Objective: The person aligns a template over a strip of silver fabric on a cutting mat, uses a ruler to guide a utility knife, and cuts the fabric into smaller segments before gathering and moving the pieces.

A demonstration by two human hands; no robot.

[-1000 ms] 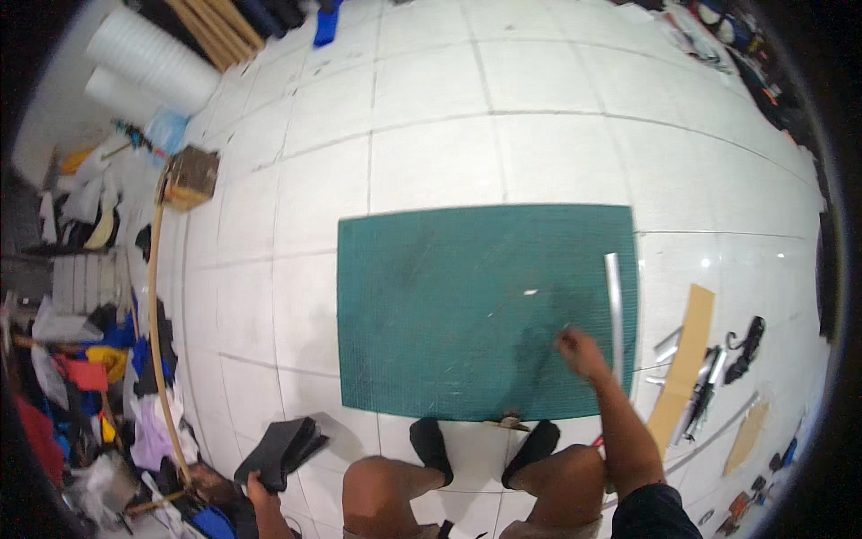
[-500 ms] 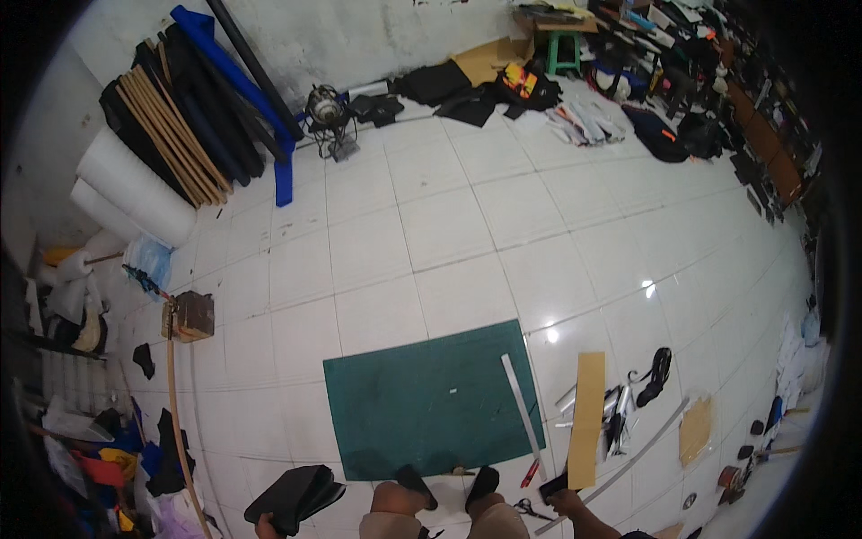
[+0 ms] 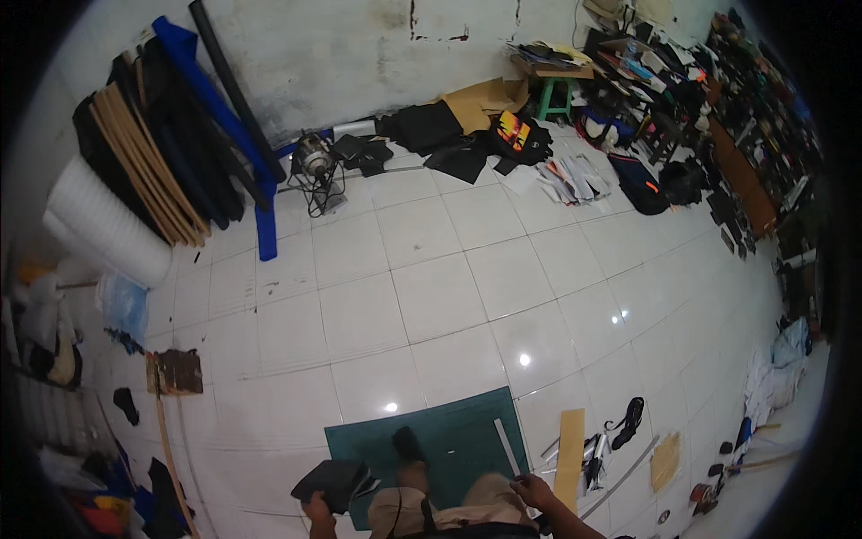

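My left hand (image 3: 316, 505) is closed on the near edge of a folded stack of black sheet material (image 3: 330, 483). The stack hangs at the left side of a green cutting mat (image 3: 368, 437), partly over its edge. My right hand (image 3: 532, 491) is beside the lower end of a metal ruler (image 3: 506, 446) on the mat. Its fingers look curled, and what they hold, if anything, is too small to make out. A foot in a black sandal (image 3: 408, 444) stands on the mat between my hands.
Right of the mat lie a tan cardboard strip (image 3: 568, 456), silver scraps (image 3: 594, 463), a black coiled strap (image 3: 630, 422) and a long metal strip (image 3: 624, 476). A wooden pole (image 3: 169, 458) lies at left. Material rolls (image 3: 148, 162) lean on the far wall.
The black stack in my left hand has moved right, toward the mat. My right hand has come away from the cardboard strip's lower end, leftward and up. One foot has stepped onto the mat.
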